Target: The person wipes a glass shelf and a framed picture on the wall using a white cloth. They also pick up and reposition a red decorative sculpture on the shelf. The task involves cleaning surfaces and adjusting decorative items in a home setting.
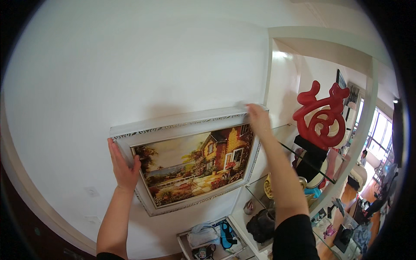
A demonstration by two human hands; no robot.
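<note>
A framed painting (191,169) of a brick house and garden by water sits against the white wall, in an ornate white frame (182,128). My left hand (125,165) holds the frame's left side near the upper corner, fingers along the outer edge and thumb over the front. At the upper right corner, my right hand (260,120) lies over the top edge, blurred by motion. A pale blur shows beside its fingertips; whether it is a thing in the hand cannot be told.
Right of the painting stands a white shelf unit with a glass shelf (305,162) bearing a red looped sculpture (321,120) on a black base. Below are a dark ornament (261,224) and an open-topped case (208,232) with folded items. A wall switch (92,191) is at left. A person (363,157) appears far off.
</note>
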